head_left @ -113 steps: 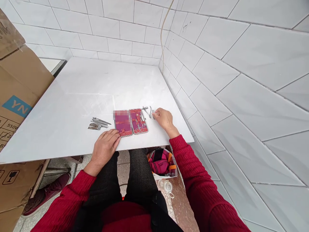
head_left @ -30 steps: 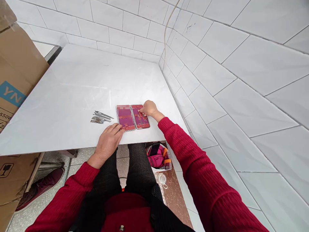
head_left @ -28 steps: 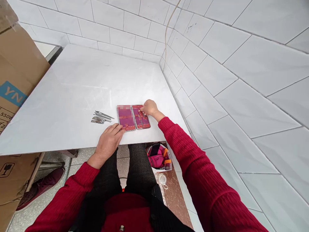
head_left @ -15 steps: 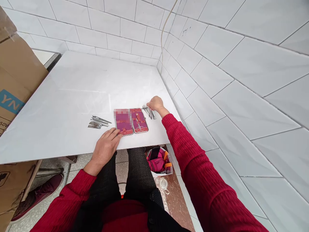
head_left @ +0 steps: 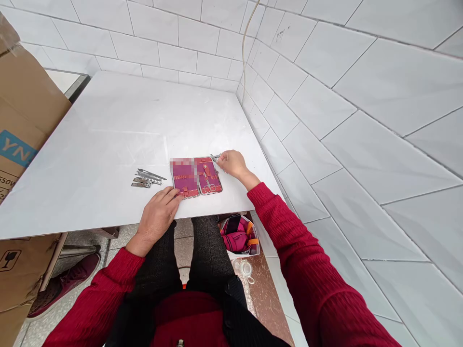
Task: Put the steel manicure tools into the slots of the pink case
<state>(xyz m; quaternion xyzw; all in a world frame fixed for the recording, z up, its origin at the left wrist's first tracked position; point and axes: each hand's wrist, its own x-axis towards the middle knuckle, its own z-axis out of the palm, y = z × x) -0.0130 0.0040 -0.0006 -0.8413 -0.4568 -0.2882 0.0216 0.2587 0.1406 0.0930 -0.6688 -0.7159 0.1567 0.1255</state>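
An open red manicure case (head_left: 186,178) with a purple lining lies near the table's front edge. Small scissors (head_left: 209,183) sit in its right half. At the case's lower left corner, my left hand (head_left: 159,212) grips the edge between fingers and thumb. My right hand (head_left: 233,164) is closed in a pinch just beyond the case's upper right corner. Metal tools (head_left: 214,157) show by its fingertips, mostly hidden by the hand, so what it pinches is unclear. Left of the case lies a small pile of metal nail tools (head_left: 146,178), including nail clippers (head_left: 140,183).
A tiled wall (head_left: 311,140) borders the white table (head_left: 119,106) on the right. Cardboard boxes (head_left: 29,101) stand at the left. Below the front edge, a white container (head_left: 253,250) holds pink and orange things. A cable (head_left: 243,53) hangs in the wall corner.
My right hand has shifted slightly left and lower, covering more of the tools at the case's right. My left hand stays at the case's corner. The view has tilted a little.
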